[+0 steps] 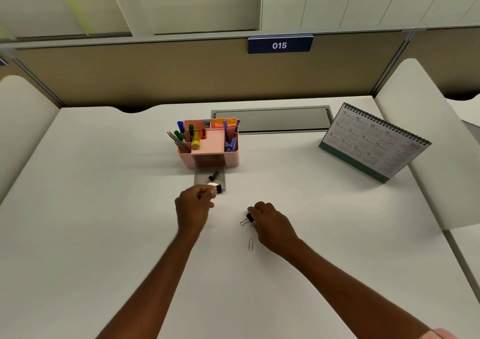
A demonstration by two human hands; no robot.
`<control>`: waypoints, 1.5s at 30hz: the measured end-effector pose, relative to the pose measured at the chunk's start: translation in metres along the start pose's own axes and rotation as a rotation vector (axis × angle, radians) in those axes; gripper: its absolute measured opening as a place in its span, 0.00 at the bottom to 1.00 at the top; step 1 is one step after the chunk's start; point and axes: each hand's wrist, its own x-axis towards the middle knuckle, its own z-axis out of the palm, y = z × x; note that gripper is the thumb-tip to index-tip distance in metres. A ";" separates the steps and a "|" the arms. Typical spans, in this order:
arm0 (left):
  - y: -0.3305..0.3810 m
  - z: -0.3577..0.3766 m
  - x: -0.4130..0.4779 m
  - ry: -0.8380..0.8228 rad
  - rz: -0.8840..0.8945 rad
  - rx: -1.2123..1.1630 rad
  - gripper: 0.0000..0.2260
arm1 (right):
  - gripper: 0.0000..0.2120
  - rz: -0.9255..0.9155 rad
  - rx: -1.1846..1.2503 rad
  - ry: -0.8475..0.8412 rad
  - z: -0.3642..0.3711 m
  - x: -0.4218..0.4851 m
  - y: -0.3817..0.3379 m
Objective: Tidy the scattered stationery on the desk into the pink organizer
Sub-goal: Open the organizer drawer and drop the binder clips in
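Note:
The pink organizer stands mid-desk holding markers, pencils and purple scissors. Its grey drawer is pulled out toward me with a black binder clip inside. My left hand pinches another black binder clip over the drawer's front edge. My right hand is on the desk, fingers curled round a third black binder clip. A metal paper clip lies on the desk just below that hand.
A desk calendar stands at the back right. A grey cable hatch lies behind the organizer. Beige partition walls enclose the white desk on three sides.

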 end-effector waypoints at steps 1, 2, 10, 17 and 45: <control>0.001 -0.002 0.013 0.048 0.018 0.042 0.04 | 0.11 -0.012 -0.024 -0.011 0.000 0.003 0.000; 0.001 -0.004 0.025 0.093 0.033 0.090 0.05 | 0.09 -0.025 -0.044 -0.020 0.000 0.005 0.000; 0.000 0.008 0.080 0.145 0.012 0.349 0.09 | 0.10 -0.057 -0.095 -0.020 -0.001 0.014 -0.002; -0.005 0.023 0.088 0.016 -0.052 0.466 0.13 | 0.07 -0.051 -0.067 -0.012 0.004 0.015 0.004; -0.001 0.029 -0.016 -0.363 -0.125 0.018 0.04 | 0.12 0.014 0.257 0.184 -0.011 0.008 0.009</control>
